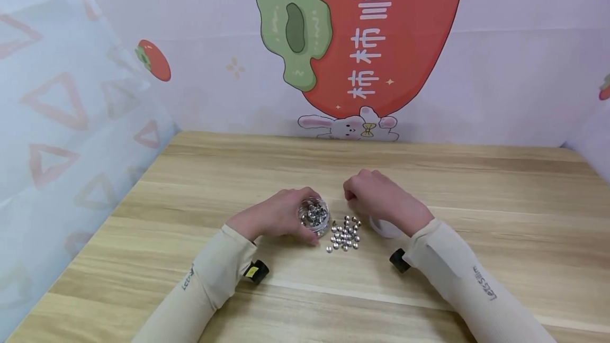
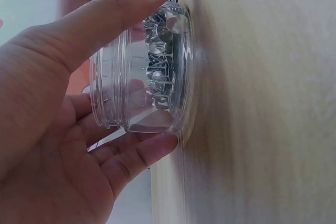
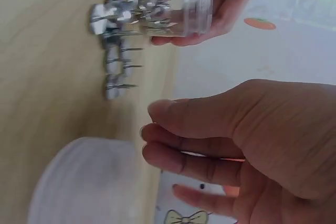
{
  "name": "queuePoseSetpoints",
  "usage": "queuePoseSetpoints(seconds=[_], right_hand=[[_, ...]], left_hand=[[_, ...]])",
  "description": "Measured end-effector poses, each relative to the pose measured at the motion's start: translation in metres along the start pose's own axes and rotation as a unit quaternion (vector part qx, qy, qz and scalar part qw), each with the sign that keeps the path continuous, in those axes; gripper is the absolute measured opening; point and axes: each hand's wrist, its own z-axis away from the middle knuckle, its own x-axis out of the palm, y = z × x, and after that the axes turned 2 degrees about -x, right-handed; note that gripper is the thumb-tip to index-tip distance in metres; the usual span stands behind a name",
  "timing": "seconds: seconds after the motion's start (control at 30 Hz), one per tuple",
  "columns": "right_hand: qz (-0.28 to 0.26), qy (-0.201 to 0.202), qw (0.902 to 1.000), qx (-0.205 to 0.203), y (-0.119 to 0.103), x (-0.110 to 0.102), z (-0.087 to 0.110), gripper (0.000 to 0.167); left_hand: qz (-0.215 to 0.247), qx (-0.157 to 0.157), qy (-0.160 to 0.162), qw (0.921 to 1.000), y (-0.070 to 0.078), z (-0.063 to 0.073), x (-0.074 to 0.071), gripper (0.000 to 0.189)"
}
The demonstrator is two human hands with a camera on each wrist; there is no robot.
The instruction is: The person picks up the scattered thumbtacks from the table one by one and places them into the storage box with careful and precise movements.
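Silver thumbtacks (image 1: 345,234) lie loose just below the centre of the frame, many with pins standing straight up, so a pricked fingertip looks the likeliest mishap, should someone press down or sweep across them carelessly. Beside them, slightly left of centre, stands a transparent screw-rim jar (image 2: 122,77), uncapped and partly filled with more tacks. From where I stand, the left hand (image 1: 286,213) has it wrapped between thumb and fingers; squeezing unevenly or tugging at that smooth wall could tip it and spill its contents into the loose cluster. The right hand (image 1: 381,197) hovers right of centre, fingers relaxed and bent, with nothing visible between them. Its wrist hangs over what looks like a white lid (image 1: 387,229), and a low pass of the cuff (image 1: 431,240) might nudge that, or scatter the nearest tacks.

As for edges, the counter (image 1: 238,173) ends at the printed backdrop (image 1: 214,89) along the top and at the side sheet on the left, both well apart from the jar. Open wood stretches widely to the right and upper left; the tight spot is the narrow gap between jar and lid, which the tacks crowd.
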Motion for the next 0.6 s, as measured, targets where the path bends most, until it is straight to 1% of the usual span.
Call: queuePoseSetpoints(seconds=[0.1,0.2,0.27,0.33,0.47,0.57,0.6], right_hand=[[-0.037,0.024,0.9987,-0.027,-0.008,-0.007,0.001,0.011],[-0.073,0.042,0.9939,-0.071,-0.020,-0.009,0.002,0.012],[-0.085,0.051,0.9902,-0.098,-0.026,-0.010,0.003,0.015],[-0.086,0.057,0.9871,-0.122,-0.031,-0.008,0.003,0.013],[-0.089,0.062,0.9848,-0.136,-0.036,-0.006,0.003,0.010],[-0.092,0.065,0.9844,-0.135,-0.039,-0.006,0.003,0.009],[-0.093,0.063,0.9847,-0.133,-0.040,-0.005,0.004,0.011]], left_hand=[[-0.003,0.001,-0.002,1.0000,0.002,0.000,-0.003,0.085],[-0.006,0.004,-0.001,1.0000,0.002,0.001,-0.002,0.083],[-0.007,0.006,-0.001,1.0000,0.003,0.002,-0.003,0.082],[-0.004,0.006,-0.002,1.0000,0.003,0.002,-0.003,0.083],[0.000,0.000,-0.010,0.9999,0.002,0.002,-0.003,0.083],[0.000,0.000,-0.012,0.9999,0.002,0.002,-0.003,0.081],[0.000,0.001,-0.012,0.9999,0.002,0.002,-0.003,0.082]])
